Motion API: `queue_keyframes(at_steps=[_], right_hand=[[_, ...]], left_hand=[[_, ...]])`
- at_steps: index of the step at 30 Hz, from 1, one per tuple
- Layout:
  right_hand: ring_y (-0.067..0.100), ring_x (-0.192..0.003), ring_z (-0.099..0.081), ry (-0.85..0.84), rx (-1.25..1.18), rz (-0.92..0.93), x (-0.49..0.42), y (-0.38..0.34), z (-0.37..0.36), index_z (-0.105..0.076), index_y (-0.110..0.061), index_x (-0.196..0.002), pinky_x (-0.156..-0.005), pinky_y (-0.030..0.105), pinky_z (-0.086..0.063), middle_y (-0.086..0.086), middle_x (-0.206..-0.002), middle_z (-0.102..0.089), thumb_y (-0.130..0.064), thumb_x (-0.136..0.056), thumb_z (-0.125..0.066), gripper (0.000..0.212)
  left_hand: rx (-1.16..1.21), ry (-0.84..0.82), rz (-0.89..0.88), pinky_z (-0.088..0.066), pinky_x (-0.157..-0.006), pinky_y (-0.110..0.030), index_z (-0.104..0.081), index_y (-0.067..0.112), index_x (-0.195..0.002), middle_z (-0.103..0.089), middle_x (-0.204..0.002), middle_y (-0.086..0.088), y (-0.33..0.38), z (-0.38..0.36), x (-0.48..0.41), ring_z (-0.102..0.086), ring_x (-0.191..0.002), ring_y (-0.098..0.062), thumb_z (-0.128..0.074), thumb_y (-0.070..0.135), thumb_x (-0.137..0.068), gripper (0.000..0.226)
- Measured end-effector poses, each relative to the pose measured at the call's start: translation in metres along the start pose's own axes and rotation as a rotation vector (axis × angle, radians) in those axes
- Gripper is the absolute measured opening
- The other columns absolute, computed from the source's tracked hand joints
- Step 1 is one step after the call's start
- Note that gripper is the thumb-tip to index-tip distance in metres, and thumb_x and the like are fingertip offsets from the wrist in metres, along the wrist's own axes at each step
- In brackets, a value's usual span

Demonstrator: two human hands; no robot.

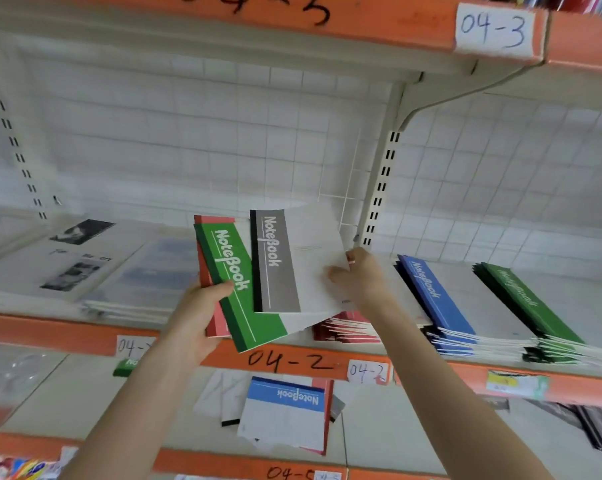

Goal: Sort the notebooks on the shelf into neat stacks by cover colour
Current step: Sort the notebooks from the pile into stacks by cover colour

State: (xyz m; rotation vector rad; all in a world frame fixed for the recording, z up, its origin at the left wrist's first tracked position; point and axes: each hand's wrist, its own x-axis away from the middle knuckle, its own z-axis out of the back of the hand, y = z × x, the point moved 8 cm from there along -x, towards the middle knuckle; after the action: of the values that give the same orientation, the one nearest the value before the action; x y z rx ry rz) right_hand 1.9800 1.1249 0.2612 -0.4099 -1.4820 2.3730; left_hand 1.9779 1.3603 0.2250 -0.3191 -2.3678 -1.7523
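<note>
upper right: white paper label "04-3" (493,31) | back: white wire grid panel (188,133), cream slotted upright (382,181) | middle left: printed sheets with black-and-white photos (71,265) | lower right: yellow tag (515,384) | lower left: blurred clear plastic (19,372)

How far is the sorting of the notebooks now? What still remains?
Done: a red stack, a blue stack and a green stack lie side by side on the shelf. In hand: the left hand grips a green notebook over a red notebook; the right hand holds a grey notebook. Left: placing these three, plus the loose blue notebook on the lower shelf.
</note>
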Motion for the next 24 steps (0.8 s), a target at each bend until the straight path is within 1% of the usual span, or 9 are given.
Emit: queue_keyframes(at_steps=[2,5,8,12,14,16,18,21,24], right_hand=[[0.023,-0.084,-0.057,0.022,0.002,-0.022,-0.004,-0.001,-0.01,-0.053,-0.006,-0.108,-0.068,0.028,-0.045,0.009,-0.099,-0.058,-0.007,-0.085,-0.061,0.024],[0.025,-0.084,-0.058,0.045,0.041,-0.03,-0.008,-0.003,-0.018,-0.051,-0.01,-0.101,-0.066,0.031,-0.047,0.01,-0.095,-0.057,-0.005,-0.084,-0.061,0.02],[0.031,-0.091,-0.061,0.097,0.116,-0.022,-0.011,-0.009,-0.023,-0.057,-0.001,-0.109,-0.071,0.034,-0.049,0.016,-0.102,-0.06,-0.002,-0.083,-0.06,0.026],[0.032,-0.098,-0.06,0.143,0.341,-0.038,-0.011,-0.018,-0.033,-0.063,0.001,-0.11,-0.07,0.029,-0.044,0.018,-0.106,-0.065,-0.004,-0.084,-0.058,0.026],[0.03,-0.089,-0.061,0.134,0.43,-0.054,-0.01,-0.022,-0.044,-0.064,0.001,-0.104,-0.063,0.025,-0.043,0.016,-0.097,-0.066,-0.007,-0.084,-0.058,0.022],[0.022,-0.066,-0.056,0.112,0.533,-0.085,-0.009,-0.023,-0.057,-0.059,0.001,-0.082,-0.049,0.022,-0.039,0.01,-0.076,-0.06,-0.01,-0.086,-0.059,0.012],[0.014,-0.055,-0.046,0.116,0.636,-0.118,-0.008,-0.02,-0.068,-0.046,-0.005,-0.067,-0.044,0.02,-0.032,0.005,-0.068,-0.052,-0.012,-0.088,-0.058,0.025],[0.022,-0.073,-0.053,0.102,0.739,-0.133,-0.002,-0.018,-0.082,-0.055,-0.004,-0.085,-0.059,0.026,-0.041,0.01,-0.091,-0.06,-0.015,-0.087,-0.057,0.011],[0.031,-0.099,-0.055,0.107,0.842,-0.112,0.003,-0.014,-0.084,-0.054,-0.006,-0.119,-0.076,0.036,-0.048,0.014,-0.115,-0.055,-0.021,-0.086,-0.059,0.036]], left_hand=[[-0.019,0.029,0.002,-0.041,-0.059,-0.03,-0.058,0.012,-0.094,-0.063,-0.085,-0.004,0.007,0.025,-0.005,-0.059,-0.073,-0.018,-0.051,0.006,-0.093,0.009],[-0.043,0.069,-0.01,-0.04,-0.059,-0.03,-0.057,0.012,-0.107,-0.063,-0.088,-0.004,0.019,0.063,-0.014,-0.058,-0.076,-0.018,-0.052,0.005,-0.093,0.016],[-0.058,0.098,0.004,-0.041,-0.061,-0.031,-0.055,0.014,-0.114,-0.064,-0.104,-0.009,0.025,0.097,-0.024,-0.06,-0.086,-0.025,-0.052,0.007,-0.093,0.023],[-0.089,0.094,0.009,-0.045,-0.064,-0.033,-0.054,0.016,-0.119,-0.061,-0.111,-0.01,0.036,0.127,-0.032,-0.057,-0.097,-0.028,-0.053,0.009,-0.093,0.027],[-0.091,0.076,0.014,-0.046,-0.072,-0.037,-0.055,0.015,-0.118,-0.062,-0.112,-0.01,0.042,0.137,-0.034,-0.057,-0.097,-0.028,-0.054,0.01,-0.093,0.026],[-0.082,0.058,0.013,-0.045,-0.074,-0.037,-0.056,0.015,-0.116,-0.062,-0.112,-0.01,0.047,0.145,-0.035,-0.058,-0.095,-0.028,-0.055,0.01,-0.092,0.024],[-0.081,0.045,0.0,-0.045,-0.071,-0.035,-0.057,0.016,-0.117,-0.064,-0.112,-0.009,0.053,0.151,-0.037,-0.059,-0.096,-0.028,-0.056,0.011,-0.091,0.026],[-0.083,0.013,-0.01,-0.046,-0.085,-0.044,-0.059,0.019,-0.111,-0.064,-0.115,-0.008,0.056,0.153,-0.041,-0.058,-0.106,-0.03,-0.058,0.011,-0.09,0.022],[-0.089,-0.029,-0.006,-0.045,-0.091,-0.049,-0.06,0.024,-0.101,-0.064,-0.115,-0.007,0.056,0.147,-0.043,-0.057,-0.108,-0.031,-0.058,0.009,-0.09,0.018]])
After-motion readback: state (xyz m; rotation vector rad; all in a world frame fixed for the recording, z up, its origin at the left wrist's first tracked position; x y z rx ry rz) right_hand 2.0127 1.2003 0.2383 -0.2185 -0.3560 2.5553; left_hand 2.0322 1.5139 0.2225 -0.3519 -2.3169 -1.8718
